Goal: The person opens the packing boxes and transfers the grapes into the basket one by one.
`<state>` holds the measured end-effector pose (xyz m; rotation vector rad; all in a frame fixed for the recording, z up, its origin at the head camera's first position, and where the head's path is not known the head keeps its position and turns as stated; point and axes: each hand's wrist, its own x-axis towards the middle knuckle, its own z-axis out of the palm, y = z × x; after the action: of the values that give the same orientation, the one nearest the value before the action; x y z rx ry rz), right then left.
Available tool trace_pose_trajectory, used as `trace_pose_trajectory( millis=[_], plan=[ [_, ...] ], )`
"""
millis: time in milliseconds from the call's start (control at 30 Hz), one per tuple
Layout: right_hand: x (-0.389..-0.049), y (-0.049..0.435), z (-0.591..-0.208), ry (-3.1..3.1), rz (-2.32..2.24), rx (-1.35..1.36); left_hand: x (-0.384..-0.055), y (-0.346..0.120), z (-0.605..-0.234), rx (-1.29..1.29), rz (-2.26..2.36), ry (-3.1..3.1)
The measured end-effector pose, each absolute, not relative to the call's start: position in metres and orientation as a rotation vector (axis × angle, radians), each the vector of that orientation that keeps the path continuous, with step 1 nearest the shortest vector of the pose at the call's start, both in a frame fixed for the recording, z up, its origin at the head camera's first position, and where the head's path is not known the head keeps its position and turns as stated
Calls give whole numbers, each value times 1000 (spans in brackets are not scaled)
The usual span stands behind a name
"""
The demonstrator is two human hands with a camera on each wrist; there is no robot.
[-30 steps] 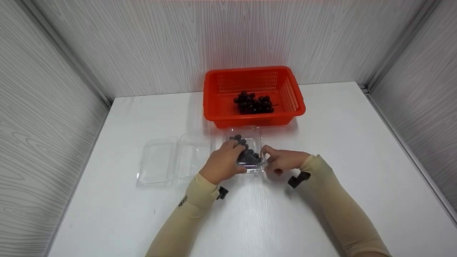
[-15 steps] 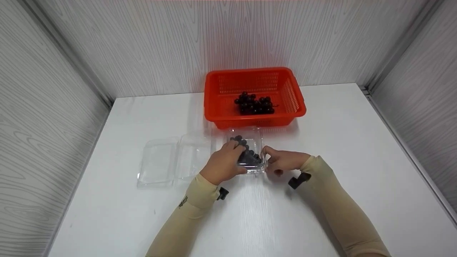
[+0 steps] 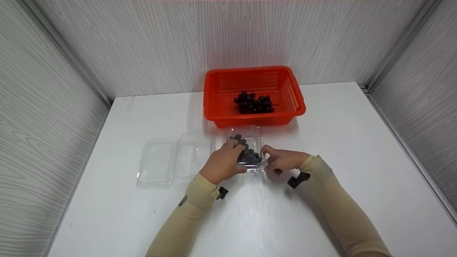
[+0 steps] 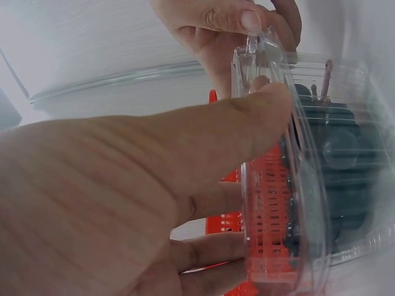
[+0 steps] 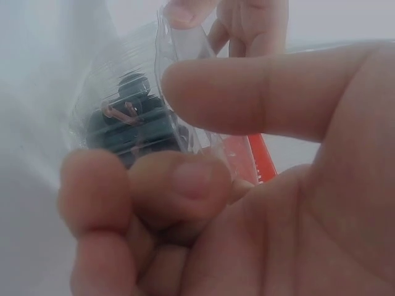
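Fingers (image 3: pixel 231 143) of left hand (image 3: pixel 220 165) and right hand (image 3: pixel 285 160) both pinch rim of clear box (image 3: pixel 255 134), dark grapes (image 3: pixel 250 155) inside. Box sits roughly midway between left and right edges of white counter (image 3: pixel 237 221). Red basket (image 3: pixel 250 121) just behind, near counter's back edge, holding more dark grapes (image 3: pixel 253 104). Second clear box (image 3: pixel 176 159) spread open, toward counter's left edge.

Grapes (image 3: pixel 251 154) in box (image 3: pixel 255 133), basket (image 3: pixel 250 118) behind
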<state>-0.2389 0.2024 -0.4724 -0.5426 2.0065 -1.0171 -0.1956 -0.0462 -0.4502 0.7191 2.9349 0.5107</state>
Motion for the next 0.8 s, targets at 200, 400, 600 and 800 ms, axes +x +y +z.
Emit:
trace_pose_trajectory(
  millis=[200, 400, 600, 800],
  plan=[
    [-238, 202, -471, 2004, -1014, -532, -195, -47, -450, 718, 492, 2933],
    [-239, 203, -473, 2011, -1009, -540, -194, -47, -450, 717, 503, 2933],
    [-240, 203, -475, 2005, -1023, -550, -194, -47, -449, 702, 509, 2928],
    [-238, 203, -473, 2035, -1018, -540, -194, -46, -451, 711, 486, 2937]
  ],
)
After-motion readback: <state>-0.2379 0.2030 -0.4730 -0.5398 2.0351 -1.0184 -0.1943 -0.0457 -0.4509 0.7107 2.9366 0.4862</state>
